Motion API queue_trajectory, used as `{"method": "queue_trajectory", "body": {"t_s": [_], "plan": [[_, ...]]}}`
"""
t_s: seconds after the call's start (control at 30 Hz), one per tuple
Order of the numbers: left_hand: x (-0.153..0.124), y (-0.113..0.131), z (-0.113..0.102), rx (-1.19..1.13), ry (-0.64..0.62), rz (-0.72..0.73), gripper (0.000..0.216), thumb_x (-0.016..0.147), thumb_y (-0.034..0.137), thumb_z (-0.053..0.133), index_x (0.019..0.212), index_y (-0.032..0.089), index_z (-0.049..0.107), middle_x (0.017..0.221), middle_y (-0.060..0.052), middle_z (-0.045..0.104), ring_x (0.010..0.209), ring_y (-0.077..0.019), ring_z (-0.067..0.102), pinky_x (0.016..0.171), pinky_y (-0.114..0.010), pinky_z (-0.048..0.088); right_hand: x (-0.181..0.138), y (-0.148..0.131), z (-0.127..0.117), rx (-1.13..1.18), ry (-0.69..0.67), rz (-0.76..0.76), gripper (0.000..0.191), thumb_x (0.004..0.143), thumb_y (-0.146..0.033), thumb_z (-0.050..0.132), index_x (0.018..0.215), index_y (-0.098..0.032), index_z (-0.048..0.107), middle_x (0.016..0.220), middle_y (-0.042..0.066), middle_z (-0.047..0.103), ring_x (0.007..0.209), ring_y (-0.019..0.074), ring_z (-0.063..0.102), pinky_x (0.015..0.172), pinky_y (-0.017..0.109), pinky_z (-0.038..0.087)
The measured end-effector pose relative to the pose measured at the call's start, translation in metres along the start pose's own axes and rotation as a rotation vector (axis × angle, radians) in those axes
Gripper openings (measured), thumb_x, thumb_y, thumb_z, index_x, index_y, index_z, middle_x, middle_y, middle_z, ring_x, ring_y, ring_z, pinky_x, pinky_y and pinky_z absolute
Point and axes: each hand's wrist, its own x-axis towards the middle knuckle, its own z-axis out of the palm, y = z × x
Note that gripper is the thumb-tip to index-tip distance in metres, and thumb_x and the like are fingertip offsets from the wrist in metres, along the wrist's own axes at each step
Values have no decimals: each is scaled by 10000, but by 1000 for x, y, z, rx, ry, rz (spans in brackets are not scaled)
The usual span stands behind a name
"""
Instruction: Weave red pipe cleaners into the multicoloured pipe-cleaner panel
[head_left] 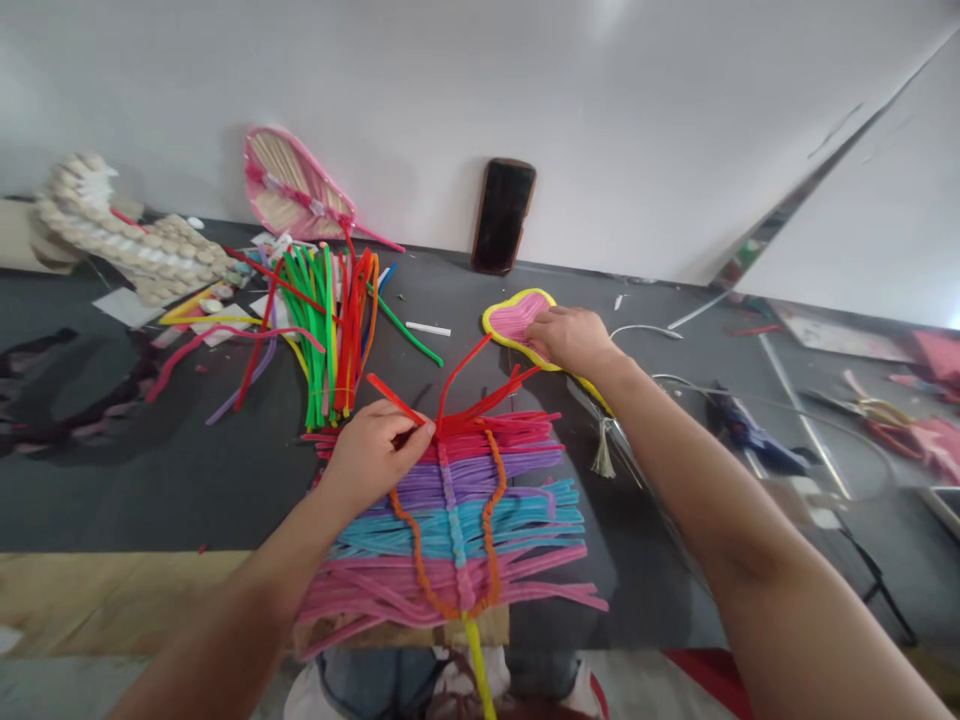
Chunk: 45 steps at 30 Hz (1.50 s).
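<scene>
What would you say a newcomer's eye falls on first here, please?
Likely the striped pipe-cleaner piece, with red, purple, blue and pink bands, at the table's near edge, the left hand pinching a red strand at its top. Next, the yellow-edged pink shape under the right hand. Then perhaps the bundle of mostly green and red pipe cleaners beyond the left hand, and the smartphone propped against the pale wall.

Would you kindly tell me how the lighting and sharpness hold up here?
Head view: pale glare near the top of the smooth whitish wall; head view: soft shadow left of the pink-rimmed, leaf-shaped piece; head view: smeared detail on the dark curved band at far left, while the striped pink, purple and blue fuzzy-stem panel looks clearer.
</scene>
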Motion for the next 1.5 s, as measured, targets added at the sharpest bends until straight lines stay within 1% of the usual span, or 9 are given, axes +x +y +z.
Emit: {"method": "queue_trajectory", "body": {"t_s": [0.23, 0.37, 0.47, 0.57, 0.67, 0.77, 1.0, 1.23, 1.5], "plan": [[-3, -3, 1, -78, -10, -2, 326, 903, 336, 538, 659, 201, 708, 758, -40, 739, 760, -180, 657, 722, -303, 497, -4, 9, -17, 113, 132, 89, 269, 920, -221, 438, 1023, -178, 683, 1043, 127, 708, 925, 230, 661, 733, 323, 489], [-3, -1, 0, -94, -33, 83, 200, 872, 303, 570, 792, 216, 732, 824, -25, 730, 812, -182, 648, 797, -328, 502, -19, 12, -29, 698, 518, 153, 257, 900, -261, 435, 1074, -201, 614, 932, 62, 708, 817, 180, 650, 712, 313, 518], [-4, 1, -7, -38, -25, 147, 217, 818, 185, 530, 933, 207, 712, 951, -49, 696, 921, -206, 643, 852, -354, 516, -31, 1, -30, 1078, 715, 76, 274, 921, -384, 453, 1122, -236, 564, 1024, 65, 705, 886, 181, 664, 763, 336, 546], [-7, 4, -21, -48, 149, 144, 392, 797, 67, 434, 1101, 201, 641, 1110, -77, 648, 1079, -211, 613, 949, -367, 506, -40, -12, -28, 1286, 793, 60, 355, 874, -530, 530, 1120, -275, 554, 1101, 68, 697, 949, 206, 672, 806, 385, 566], [-3, 19, -42, -24, 411, 109, 341, 882, 77, 435, 1134, 226, 609, 1100, -69, 639, 1059, -199, 611, 951, -362, 505, -45, -21, -27, 1450, 806, 80, 471, 759, -631, 640, 1084, -297, 567, 1058, 56, 710, 908, 226, 682, 783, 416, 581], [10, 52, -64, 28, 495, 153, 205, 936, 166, 515, 1083, 241, 637, 1034, -53, 658, 1014, -189, 620, 943, -346, 503, -48, -33, -29, 1652, 799, 22, 487, 660, -631, 737, 997, -311, 594, 952, 20, 719, 821, 220, 682, 755, 425, 587], [59, 115, -65, 85, 420, 328, 83, 913, 226, 621, 919, 218, 703, 896, -20, 709, 894, -177, 628, 868, -332, 519, -53, -73, -45, 1831, 470, -138, 504, 625, -653, 762, 939, -282, 626, 895, 26, 734, 769, 221, 688, 697, 392, 591], [59, 115, -57, 285, 319, 194, 78, 870, 160, 620, 814, 190, 665, 836, -35, 685, 854, -205, 598, 817, -352, 496, -54, -81, -45, 1858, 381, -187, 387, 714, -590, 741, 863, -250, 631, 769, -10, 701, 616, 143, 622, 599, 287, 543], [56, 116, -63, 243, 259, 173, 81, 796, 130, 628, 745, 191, 611, 797, -25, 650, 842, -203, 593, 814, -342, 492, -56, -83, -48, 1826, 404, -195, 382, 687, -577, 768, 775, -236, 620, 707, -19, 670, 558, 119, 561, 541, 251, 502]]}}
